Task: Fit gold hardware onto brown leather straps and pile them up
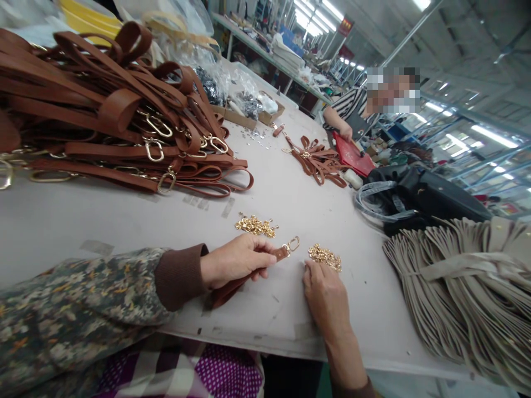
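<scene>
Pale grey worktable (290, 199), factory hall behind. Left hand (238, 260) clamped on short brown leather strap (227, 293), near table's front edge. Right hand (326, 296) fingertips at small heap of gold metal fittings (324, 257); grip cannot tell

left hand (236, 260) grips brown strap (226, 293) | right hand (326, 293) perhaps touching gold clasps (324, 256)

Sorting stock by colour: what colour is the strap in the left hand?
Brown: the strap in the left hand has a gold ring at its tip. It shows best in the head view.
</scene>
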Demonstrator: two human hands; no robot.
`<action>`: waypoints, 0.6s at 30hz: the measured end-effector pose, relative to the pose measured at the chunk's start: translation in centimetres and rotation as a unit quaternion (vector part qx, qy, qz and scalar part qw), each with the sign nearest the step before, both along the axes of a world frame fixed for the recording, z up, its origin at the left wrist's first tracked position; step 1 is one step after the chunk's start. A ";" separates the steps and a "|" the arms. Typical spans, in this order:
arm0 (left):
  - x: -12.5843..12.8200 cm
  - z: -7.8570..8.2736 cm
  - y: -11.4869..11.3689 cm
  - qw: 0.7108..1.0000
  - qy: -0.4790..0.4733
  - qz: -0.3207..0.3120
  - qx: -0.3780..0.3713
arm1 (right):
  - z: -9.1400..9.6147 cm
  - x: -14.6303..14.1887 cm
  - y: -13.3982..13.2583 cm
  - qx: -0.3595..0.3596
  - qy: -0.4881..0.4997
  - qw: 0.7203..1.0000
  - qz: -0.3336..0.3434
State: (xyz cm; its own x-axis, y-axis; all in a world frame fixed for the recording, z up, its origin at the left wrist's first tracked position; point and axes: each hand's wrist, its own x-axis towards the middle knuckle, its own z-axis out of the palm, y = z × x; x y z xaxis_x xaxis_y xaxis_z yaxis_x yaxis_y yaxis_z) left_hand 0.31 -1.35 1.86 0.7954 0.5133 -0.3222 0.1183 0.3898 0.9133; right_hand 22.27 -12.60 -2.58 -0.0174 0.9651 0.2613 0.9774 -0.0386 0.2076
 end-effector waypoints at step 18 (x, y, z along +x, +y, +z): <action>0.0 -0.5 0.0 1.000 0.005 -0.001 -0.005 | 0.6 -0.6 -1.4 -0.003 0.049 0.999 0.022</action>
State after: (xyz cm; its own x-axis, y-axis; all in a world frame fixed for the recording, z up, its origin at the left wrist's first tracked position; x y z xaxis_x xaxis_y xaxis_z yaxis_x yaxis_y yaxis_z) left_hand 0.30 -1.33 1.40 0.7929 0.5086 -0.3356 0.1282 0.3992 0.9079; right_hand 21.66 -14.02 -1.96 -0.0341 0.9655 0.2583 0.9937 0.0051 0.1120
